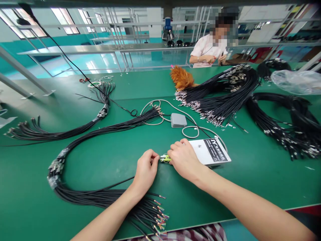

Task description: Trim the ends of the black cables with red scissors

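Observation:
My left hand (145,170) is closed, its thumb and fingers pinching the end of a black cable (124,181) that runs off to the left. Close by, my right hand (184,159) is wrapped round a small yellow-green tool (165,158), mostly hidden by the fingers; its pale tip meets my left fingertips. Behind the right hand sits a white box (200,152) with a black printed label. A bundle of black cables (82,197) curves round on the left, its stripped, coloured wire ends (160,217) fanned out beneath my left wrist.
A grey foot pedal (178,120) with a looped grey cord lies beyond the box. Large black cable bundles (220,90) fill the right, beside an orange-brown fluffy duster (182,77). Another bundle (75,131) lies far left. Across the green table a person (209,50) works.

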Available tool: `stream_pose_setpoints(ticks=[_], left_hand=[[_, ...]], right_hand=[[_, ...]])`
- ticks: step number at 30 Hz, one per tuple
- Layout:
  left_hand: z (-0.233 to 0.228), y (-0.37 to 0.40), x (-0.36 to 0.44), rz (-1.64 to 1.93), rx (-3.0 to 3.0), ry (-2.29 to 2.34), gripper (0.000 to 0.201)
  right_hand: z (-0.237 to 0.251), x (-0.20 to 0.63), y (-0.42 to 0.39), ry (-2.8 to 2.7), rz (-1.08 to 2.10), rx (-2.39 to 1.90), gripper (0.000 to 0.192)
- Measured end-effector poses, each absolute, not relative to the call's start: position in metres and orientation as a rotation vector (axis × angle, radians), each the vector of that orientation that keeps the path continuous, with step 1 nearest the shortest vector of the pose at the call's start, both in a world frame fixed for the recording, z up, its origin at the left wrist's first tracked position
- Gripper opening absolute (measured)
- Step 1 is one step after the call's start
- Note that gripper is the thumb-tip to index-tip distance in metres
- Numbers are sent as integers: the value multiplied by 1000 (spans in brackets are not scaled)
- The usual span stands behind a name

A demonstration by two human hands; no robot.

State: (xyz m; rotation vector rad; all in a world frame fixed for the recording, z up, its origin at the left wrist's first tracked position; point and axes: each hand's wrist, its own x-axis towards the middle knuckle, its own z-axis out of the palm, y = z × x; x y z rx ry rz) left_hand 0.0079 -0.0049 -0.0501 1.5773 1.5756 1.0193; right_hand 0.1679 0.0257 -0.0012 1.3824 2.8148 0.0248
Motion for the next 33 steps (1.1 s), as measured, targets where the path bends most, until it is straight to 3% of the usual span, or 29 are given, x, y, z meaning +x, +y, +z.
stream_pose_setpoints(ticks=[10, 14, 17, 21, 26, 33], left_hand=[[-52, -4, 10, 1003, 1593, 1575, 17], [-51, -4, 10, 993, 1571, 1567, 18], [-51, -4, 9, 1001, 1539, 1547, 18], [-50, -4, 8, 1025, 1486, 1510, 18], [-51, -4, 7, 1021, 1452, 1497, 17], [-51, -7, -2, 975, 1443, 1553, 16]], right_hand=[[-4, 159, 21, 2786, 35, 1451, 3], [5, 169, 15, 2827, 23, 1474, 16], [7, 203, 1, 3047, -11, 1642, 12], [-13, 254, -34, 3276, 95, 2068, 13], [-44, 256, -64, 3277, 51, 1928, 16], [-50, 241, -51, 3310, 292, 2026, 13]])
